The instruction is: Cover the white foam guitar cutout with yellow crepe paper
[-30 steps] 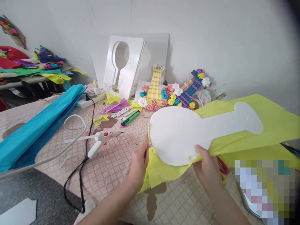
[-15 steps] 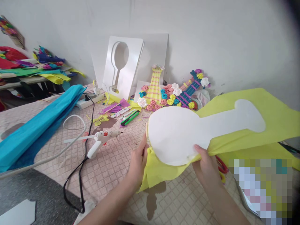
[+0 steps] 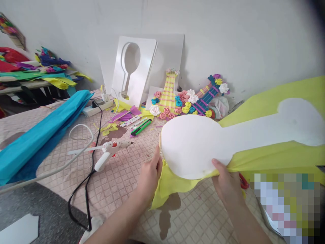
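A white guitar-shaped board cutout is held above the table, its round body on the left and its neck pointing right. Yellow crepe paper lies behind it and hangs below its lower edge. My left hand is closed on the round end at the left, with yellow paper by the fingers. A thin pale strip stands by its thumb; I cannot tell what it is. My right hand pinches the lower edge near the neck, thumb on the white face, other fingers hidden behind the paper.
A white glue gun with a black cord lies left, near a green utility knife and markers. Blue crepe paper is farther left. Red-handled scissors show partly at right. Flower-decorated pieces and cut-out boards stand at the wall.
The cutout's neck end has swung closer and farther right, looking larger, and the yellow paper went with it. Both hands keep their hold, the right shifting slightly rightward.
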Action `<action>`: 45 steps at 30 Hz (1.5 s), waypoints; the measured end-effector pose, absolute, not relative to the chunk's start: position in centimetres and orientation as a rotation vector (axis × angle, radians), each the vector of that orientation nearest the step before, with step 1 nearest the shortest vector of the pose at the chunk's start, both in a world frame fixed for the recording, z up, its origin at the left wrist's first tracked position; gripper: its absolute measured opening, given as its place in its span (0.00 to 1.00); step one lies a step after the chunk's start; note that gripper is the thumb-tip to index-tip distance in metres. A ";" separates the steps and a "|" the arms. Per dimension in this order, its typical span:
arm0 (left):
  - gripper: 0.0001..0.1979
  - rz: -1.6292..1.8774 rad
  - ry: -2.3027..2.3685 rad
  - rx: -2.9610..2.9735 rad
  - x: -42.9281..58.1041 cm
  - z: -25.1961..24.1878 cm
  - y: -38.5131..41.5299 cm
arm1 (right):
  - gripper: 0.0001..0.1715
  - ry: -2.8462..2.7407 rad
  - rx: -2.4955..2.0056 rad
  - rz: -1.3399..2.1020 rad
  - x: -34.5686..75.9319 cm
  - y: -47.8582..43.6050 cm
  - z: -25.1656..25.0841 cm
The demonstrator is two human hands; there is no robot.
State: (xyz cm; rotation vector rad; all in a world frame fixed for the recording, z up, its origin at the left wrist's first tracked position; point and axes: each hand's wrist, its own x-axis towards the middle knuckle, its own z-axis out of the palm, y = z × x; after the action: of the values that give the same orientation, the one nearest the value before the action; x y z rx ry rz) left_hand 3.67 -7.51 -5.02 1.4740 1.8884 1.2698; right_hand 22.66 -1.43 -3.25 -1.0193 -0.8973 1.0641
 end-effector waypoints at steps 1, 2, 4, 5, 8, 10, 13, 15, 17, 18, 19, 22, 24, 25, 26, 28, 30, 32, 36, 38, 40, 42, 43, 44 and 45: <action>0.26 1.260 1.907 1.500 3.6 -5.0 -7.4 | 0.22 -0.909 -1.032 1.046 22.7 -1.5 -3.5; 0.27 1.255 1.922 1.523 3.6 -5.1 -7.3 | 0.22 -0.918 -1.050 1.027 22.8 -1.5 -3.7; 0.27 1.266 1.937 1.560 3.6 -5.2 -7.1 | 0.22 -0.932 -1.084 0.994 22.8 -1.6 -4.0; 0.27 1.281 1.933 1.571 3.5 -5.2 -7.0 | 0.22 -0.937 -1.091 0.977 22.7 -1.6 -4.1; 0.26 1.352 1.887 1.564 3.5 -5.3 -7.2 | 0.21 -0.920 -1.062 0.987 22.3 -1.8 -3.8; 0.26 1.399 1.873 1.515 3.5 -5.3 -7.4 | 0.18 -0.887 -1.022 1.048 22.0 -1.9 -3.3; 0.25 1.440 1.910 1.438 3.4 -5.3 -7.6 | 0.15 -0.841 -0.973 1.138 21.7 -2.0 -2.6; 0.24 1.450 1.908 1.415 3.4 -5.2 -7.6 | 0.14 -0.810 -0.969 1.174 21.6 -2.0 -2.2; 0.24 1.443 1.870 1.411 3.5 -5.1 -7.5 | 0.14 -0.787 -0.989 1.209 21.7 -2.1 -2.1; 0.24 1.434 1.854 1.415 3.5 -5.0 -7.5 | 0.14 -0.784 -0.999 1.225 21.7 -2.1 -2.1; 0.24 1.430 1.851 1.415 3.5 -5.0 -7.5 | 0.14 -0.788 -1.001 1.239 21.8 -2.1 -2.1; 0.24 1.431 1.865 1.412 3.5 -5.0 -7.6 | 0.15 -0.814 -0.989 1.261 21.9 -2.2 -2.3; 0.25 1.447 1.876 1.397 3.5 -5.0 -7.6 | 0.15 -0.814 -0.988 1.262 21.9 -2.2 -2.3; 0.25 1.451 1.878 1.391 3.5 -5.0 -7.7 | 0.16 -0.807 -0.990 1.257 21.8 -2.1 -2.4; 0.25 1.449 1.884 1.386 3.5 -4.9 -7.7 | 0.16 -0.798 -0.991 1.250 21.8 -2.1 -2.4; 0.25 1.432 1.906 1.373 3.6 -4.8 -7.7 | 0.16 -0.782 -0.995 1.242 21.8 -2.0 -2.4; 0.24 1.408 1.905 1.373 3.6 -4.6 -7.7 | 0.16 -0.777 -1.008 1.242 21.8 -2.0 -2.4; 0.25 1.401 1.866 1.369 3.6 -4.5 -7.8 | 0.17 -0.775 -1.012 1.252 21.9 -1.9 -2.6; 0.25 1.423 1.772 1.333 3.5 -4.6 -7.8 | 0.19 -0.776 -1.001 1.271 22.1 -1.6 -2.8; 0.25 1.420 1.760 1.333 3.4 -4.7 -7.9 | 0.19 -0.779 -1.000 1.275 22.2 -1.5 -2.7; 0.24 1.405 1.751 1.346 3.3 -4.8 -7.8 | 0.19 -0.778 -1.002 1.269 22.1 -1.5 -2.6; 0.24 1.394 1.738 1.355 3.2 -4.9 -7.8 | 0.19 -0.771 -1.001 1.265 22.1 -1.4 -2.5; 0.24 1.398 1.730 1.354 3.2 -4.9 -7.8 | 0.19 -0.766 -1.000 1.271 22.0 -1.4 -2.5; 0.24 1.407 1.719 1.347 3.3 -4.9 -7.8 | 0.19 -0.762 -0.999 1.282 22.0 -1.4 -2.5; 0.24 1.418 1.708 1.335 3.3 -4.9 -7.9 | 0.19 -0.758 -0.998 1.295 22.0 -1.4 -2.6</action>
State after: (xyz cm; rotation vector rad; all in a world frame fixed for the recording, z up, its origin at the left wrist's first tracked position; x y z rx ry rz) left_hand 3.33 -7.88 -4.91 1.3349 1.7075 1.4182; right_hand 22.01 -1.41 -2.58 -0.9979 -0.7579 1.2950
